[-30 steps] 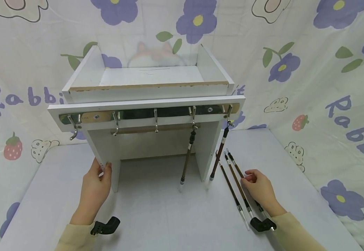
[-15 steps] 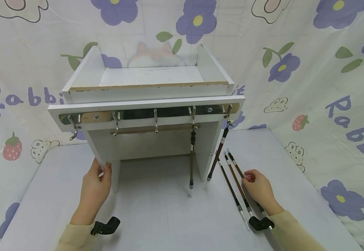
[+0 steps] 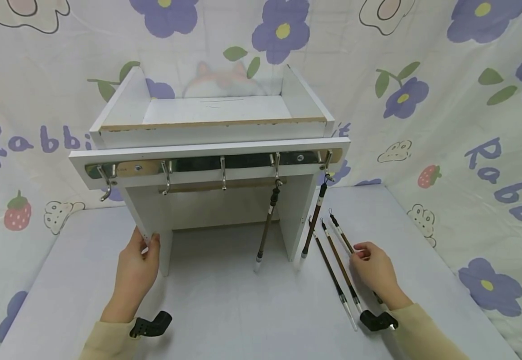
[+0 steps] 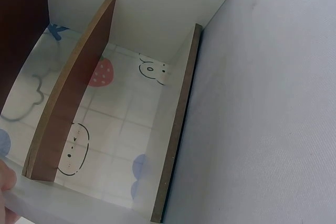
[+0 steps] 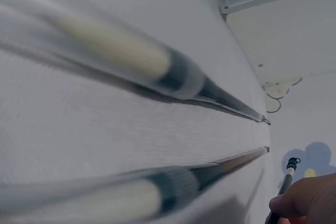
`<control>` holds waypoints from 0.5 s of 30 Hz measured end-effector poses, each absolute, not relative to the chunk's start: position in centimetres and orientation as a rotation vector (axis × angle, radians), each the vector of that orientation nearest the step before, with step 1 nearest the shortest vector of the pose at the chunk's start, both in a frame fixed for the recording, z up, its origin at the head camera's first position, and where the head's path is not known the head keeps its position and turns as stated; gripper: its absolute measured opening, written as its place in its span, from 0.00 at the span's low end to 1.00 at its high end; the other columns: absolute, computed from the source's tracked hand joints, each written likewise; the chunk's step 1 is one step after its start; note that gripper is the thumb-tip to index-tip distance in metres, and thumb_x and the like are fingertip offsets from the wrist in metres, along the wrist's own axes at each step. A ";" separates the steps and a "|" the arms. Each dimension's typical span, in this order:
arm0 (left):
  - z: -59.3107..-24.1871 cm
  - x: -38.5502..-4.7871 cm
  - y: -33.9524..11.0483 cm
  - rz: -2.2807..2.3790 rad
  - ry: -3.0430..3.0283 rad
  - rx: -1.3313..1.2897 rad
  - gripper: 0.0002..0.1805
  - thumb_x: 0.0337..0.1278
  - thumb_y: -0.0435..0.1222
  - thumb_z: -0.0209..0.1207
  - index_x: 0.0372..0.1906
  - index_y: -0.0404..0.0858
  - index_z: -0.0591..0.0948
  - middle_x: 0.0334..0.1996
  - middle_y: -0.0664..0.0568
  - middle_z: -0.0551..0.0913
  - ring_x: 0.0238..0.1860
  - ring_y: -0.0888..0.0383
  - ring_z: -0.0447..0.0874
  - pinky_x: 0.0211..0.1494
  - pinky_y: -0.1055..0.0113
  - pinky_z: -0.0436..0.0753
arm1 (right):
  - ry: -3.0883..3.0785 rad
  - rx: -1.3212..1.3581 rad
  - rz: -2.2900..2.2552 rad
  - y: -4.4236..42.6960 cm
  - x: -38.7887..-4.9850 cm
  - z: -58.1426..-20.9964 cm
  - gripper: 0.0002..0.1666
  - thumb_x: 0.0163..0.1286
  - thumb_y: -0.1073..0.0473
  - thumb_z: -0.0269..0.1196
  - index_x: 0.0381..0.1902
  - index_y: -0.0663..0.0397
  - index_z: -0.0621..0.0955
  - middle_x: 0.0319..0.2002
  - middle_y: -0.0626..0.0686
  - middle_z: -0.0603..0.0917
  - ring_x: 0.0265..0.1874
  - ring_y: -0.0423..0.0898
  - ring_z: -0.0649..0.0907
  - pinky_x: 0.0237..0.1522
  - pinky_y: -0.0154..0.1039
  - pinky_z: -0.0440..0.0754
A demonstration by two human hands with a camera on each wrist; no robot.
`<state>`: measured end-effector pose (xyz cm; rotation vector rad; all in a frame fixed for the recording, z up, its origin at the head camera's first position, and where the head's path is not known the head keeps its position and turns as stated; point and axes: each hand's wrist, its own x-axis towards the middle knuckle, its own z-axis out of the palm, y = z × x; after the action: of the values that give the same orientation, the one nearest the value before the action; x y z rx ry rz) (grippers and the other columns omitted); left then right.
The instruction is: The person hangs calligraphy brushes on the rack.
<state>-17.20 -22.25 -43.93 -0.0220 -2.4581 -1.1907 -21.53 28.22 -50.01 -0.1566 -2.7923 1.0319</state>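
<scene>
A white wooden rack stands on the table, with a metal rail of several hooks along its front board. My left hand grips the rack's left side panel near its front edge. With thumb and fingers, my right hand pinches the handle of a writing brush, whose looped end points away from me. In the right wrist view, that brush shows beyond my thumb. Two brushes lie beside it, one dark and one brown. From the two rightmost hooks hang a brush and a redder brush.
A patterned cloth rises behind and to the right of the white table. The rack's front board overhangs its legs. In the left wrist view, a wooden crossbar spans the rack's inside.
My right hand has shifted slightly right, and the looped end of its brush has risen slightly, away from the lying brushes. Both hanging brushes sway. My left hand stays in place.
</scene>
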 end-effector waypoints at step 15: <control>-43.9 -17.2 -22.2 -1.189 -2.467 -0.007 0.24 0.74 0.42 0.46 0.67 0.34 0.65 0.58 0.31 0.74 0.55 0.33 0.76 0.48 0.43 0.81 | -2.662 -0.024 1.149 28.6 -20.9 -46.4 0.17 0.72 0.54 0.58 0.52 0.57 0.79 0.38 0.55 0.81 0.33 0.48 0.78 0.26 0.34 0.77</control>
<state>-17.18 -22.17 -43.86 -0.0066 -2.4670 -1.1892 -20.92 28.55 -46.38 -0.0240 -2.6623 1.1492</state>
